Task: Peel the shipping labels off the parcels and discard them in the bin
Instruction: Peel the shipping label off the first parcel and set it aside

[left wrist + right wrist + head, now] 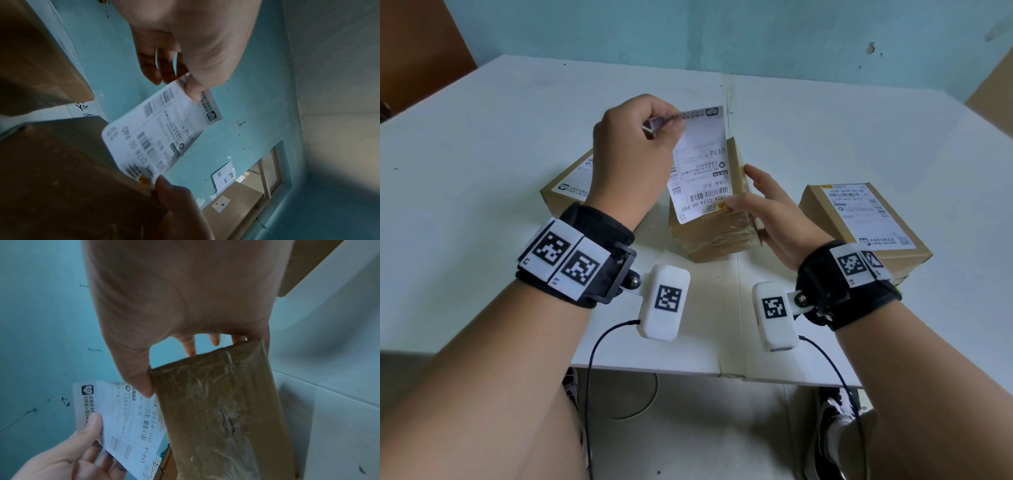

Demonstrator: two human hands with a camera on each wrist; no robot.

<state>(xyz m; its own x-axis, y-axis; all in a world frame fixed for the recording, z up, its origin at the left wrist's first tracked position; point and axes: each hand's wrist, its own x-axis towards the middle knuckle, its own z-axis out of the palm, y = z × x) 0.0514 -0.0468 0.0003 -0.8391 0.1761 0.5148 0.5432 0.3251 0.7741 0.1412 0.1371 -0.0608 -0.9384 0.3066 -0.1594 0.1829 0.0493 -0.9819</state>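
Observation:
A brown taped parcel [717,233] stands tilted on the white table [482,154]. My right hand [751,197] grips it, thumb on the front face and fingers behind. A white shipping label [700,164] is lifted off that face almost all the way. My left hand [667,123] pinches its top corner between thumb and forefinger. The label's lower corner meets the parcel beside my right thumb [164,183]. The left wrist view shows the label [162,133] hanging from my left thumb. In the right wrist view, the parcel [222,410] sits in my right hand [180,368] next to the label [123,418].
A second labelled parcel [570,186] lies flat behind my left wrist. A third labelled parcel [859,219] lies at the right. Brown cardboard [993,89] leans at the far right by the turquoise wall. The table's front edge [654,371] runs below my wrists.

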